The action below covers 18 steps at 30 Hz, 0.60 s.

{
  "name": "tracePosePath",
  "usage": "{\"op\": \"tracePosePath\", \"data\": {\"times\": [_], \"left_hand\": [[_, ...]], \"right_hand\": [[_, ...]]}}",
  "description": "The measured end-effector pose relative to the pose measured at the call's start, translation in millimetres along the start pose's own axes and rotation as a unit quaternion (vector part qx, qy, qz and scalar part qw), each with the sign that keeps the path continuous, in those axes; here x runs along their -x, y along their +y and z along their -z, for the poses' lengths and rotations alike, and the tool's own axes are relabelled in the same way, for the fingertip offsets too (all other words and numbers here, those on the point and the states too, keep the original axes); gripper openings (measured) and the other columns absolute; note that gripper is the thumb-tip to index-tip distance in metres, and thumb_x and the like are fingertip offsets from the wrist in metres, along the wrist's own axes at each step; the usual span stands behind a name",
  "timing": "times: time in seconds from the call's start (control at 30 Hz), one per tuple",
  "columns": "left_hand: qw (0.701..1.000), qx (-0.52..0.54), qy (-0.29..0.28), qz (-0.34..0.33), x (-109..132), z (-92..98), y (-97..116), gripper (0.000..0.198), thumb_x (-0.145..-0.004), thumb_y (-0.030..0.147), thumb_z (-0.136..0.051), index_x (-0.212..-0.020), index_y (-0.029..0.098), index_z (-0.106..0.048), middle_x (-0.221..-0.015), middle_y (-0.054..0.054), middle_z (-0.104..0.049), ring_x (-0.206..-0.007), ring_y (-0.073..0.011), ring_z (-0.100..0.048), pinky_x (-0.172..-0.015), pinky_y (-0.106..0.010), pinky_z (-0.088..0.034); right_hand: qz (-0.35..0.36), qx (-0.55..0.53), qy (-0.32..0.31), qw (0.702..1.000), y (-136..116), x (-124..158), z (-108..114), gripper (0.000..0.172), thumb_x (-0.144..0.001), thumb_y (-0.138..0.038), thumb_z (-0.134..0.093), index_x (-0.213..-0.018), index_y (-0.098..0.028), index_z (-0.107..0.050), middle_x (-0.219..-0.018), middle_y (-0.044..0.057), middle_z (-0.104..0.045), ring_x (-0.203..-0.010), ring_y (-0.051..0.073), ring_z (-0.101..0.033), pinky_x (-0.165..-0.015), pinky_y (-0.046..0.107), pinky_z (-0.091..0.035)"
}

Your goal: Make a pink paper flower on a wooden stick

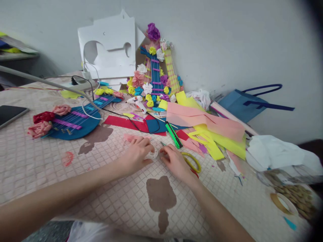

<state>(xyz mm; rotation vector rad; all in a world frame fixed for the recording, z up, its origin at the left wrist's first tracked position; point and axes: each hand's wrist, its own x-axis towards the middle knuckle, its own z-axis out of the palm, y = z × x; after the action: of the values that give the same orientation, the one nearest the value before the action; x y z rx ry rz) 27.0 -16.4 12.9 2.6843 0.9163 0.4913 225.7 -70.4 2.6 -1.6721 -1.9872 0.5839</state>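
Near the middle of the table, my left hand (138,153) is curled round a small clear roll of tape (153,154), holding it at its near side. My right hand (175,162) is just to the right, fingertips pinched together close to the roll; whatever they grip is too small to make out. Beside and partly under that hand lies a pair of scissors with a yellow handle loop (195,163); a thin grey tip shows beyond the fingers. A scrap of pink crepe paper (130,137) lies behind my left hand.
A blue paper guitar (75,122) with paper roses lies left. Behind are a white glue gun (137,102), a green cutter (174,135) and pink sheets (202,117). Flower-covered guitars (156,77) lean on the wall. A tan tape roll (284,204) sits right, a phone (11,114) left.
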Motion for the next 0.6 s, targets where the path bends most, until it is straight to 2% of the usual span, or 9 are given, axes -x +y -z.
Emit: {"op": "tracePosePath", "data": {"times": [0.13,0.33,0.4,0.47,0.53,0.6], "left_hand": [[0.999,-0.026,-0.033,0.002,-2.3,-13.0,7.0,0.019,-0.076,0.015,-0.066,-0.093,0.02,-0.061,-0.105,-0.008,-0.056,-0.108,-0.0288,-0.047,-0.089,-0.044,-0.038],[1.0,0.017,0.015,0.007,-1.6,-20.6,-2.2,0.008,-0.079,0.016,-0.06,-0.086,0.018,-0.058,-0.097,-0.007,-0.057,-0.098,-0.0254,-0.05,-0.084,-0.041,-0.04],[0.996,0.064,0.056,0.011,-1.9,-20.6,-3.0,0.007,-0.081,0.017,-0.059,-0.087,0.017,-0.057,-0.095,-0.007,-0.058,-0.099,-0.0243,-0.05,-0.086,-0.041,-0.04],[0.988,0.121,0.095,0.017,-3.1,-19.9,-2.4,0.006,-0.083,0.018,-0.056,-0.088,0.017,-0.056,-0.092,-0.006,-0.058,-0.096,-0.0217,-0.051,-0.087,-0.038,-0.041],[0.977,0.179,0.112,0.031,-4.8,-19.4,-0.8,0.005,-0.084,0.021,-0.054,-0.087,0.017,-0.054,-0.088,-0.004,-0.058,-0.089,-0.0186,-0.053,-0.082,-0.035,-0.044],[0.965,0.232,0.109,0.055,-6.3,-19.8,1.4,0.007,-0.086,0.024,-0.051,-0.086,0.017,-0.053,-0.083,-0.002,-0.057,-0.08,-0.0163,-0.053,-0.072,-0.03,-0.046]], "right_hand": [[-0.011,-0.062,0.001,0.998,0.3,-4.5,-0.6,0.013,-0.078,-0.009,-0.052,-0.082,-0.02,-0.057,-0.088,0.003,-0.053,-0.084,0.017,-0.053,-0.082,0.034,-0.041],[-0.052,-0.203,0.01,0.978,2.5,-5.3,-2.5,0.006,-0.075,-0.014,-0.057,-0.072,-0.02,-0.056,-0.077,-0.001,-0.052,-0.075,0.015,-0.049,-0.073,0.029,-0.04],[-0.082,-0.279,0.008,0.957,1.3,-4.5,-3.1,0.006,-0.076,-0.023,-0.059,-0.074,-0.02,-0.055,-0.07,-0.003,-0.05,-0.064,0.012,-0.046,-0.06,0.025,-0.038],[-0.119,-0.36,0.004,0.925,-1.0,-4.6,-4.1,0.015,-0.078,-0.033,-0.06,-0.075,-0.02,-0.054,-0.062,-0.005,-0.044,-0.053,0.009,-0.039,-0.047,0.021,-0.03],[-0.15,-0.437,0.004,0.887,-4.1,-6.1,-5.6,0.023,-0.075,-0.04,-0.062,-0.073,-0.02,-0.051,-0.058,-0.007,-0.04,-0.048,0.007,-0.034,-0.041,0.019,-0.023],[-0.169,-0.502,0.01,0.848,-7.4,-8.6,-7.7,0.029,-0.069,-0.042,-0.068,-0.069,-0.019,-0.049,-0.057,-0.007,-0.039,-0.048,0.006,-0.034,-0.039,0.017,-0.02]]}}
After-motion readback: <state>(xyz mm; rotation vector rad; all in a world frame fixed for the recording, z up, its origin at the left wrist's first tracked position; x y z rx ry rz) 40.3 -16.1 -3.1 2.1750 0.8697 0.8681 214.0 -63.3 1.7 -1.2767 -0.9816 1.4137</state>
